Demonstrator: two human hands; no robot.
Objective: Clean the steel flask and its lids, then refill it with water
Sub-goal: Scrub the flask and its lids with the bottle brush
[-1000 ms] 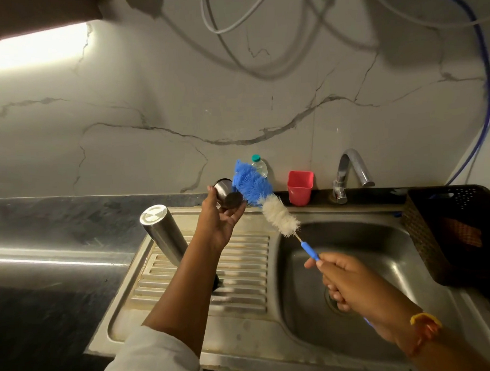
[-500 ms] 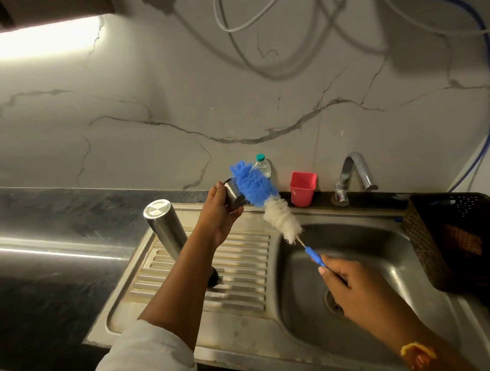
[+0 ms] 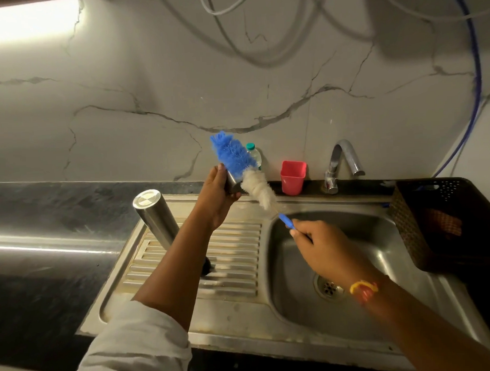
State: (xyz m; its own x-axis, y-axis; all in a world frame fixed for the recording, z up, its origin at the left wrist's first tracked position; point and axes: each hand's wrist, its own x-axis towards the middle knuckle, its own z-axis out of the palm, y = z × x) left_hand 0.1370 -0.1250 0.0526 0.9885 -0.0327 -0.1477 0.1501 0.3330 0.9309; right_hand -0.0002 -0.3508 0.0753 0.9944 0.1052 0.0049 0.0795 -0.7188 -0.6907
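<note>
Pretty loose white cloth sleeve (image 3: 133, 347) bunched up near the elbow on the left arm, down at 7 o'clock. Thin yellow-and-orange thread band (image 3: 363, 288) on the right wrist, around 4 o'clock. Otherwise the left hand (image 3: 215, 197) and right hand (image 3: 324, 249) are bare.

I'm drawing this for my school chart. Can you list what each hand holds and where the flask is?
Left hand: holds the steel lid
Right hand: holds the brush by its blue handle
Bristles: against the steel lid
Flask: stands on the draining board, untouched
Tap: no water seen
By the wall: red cup, small bottle
</note>
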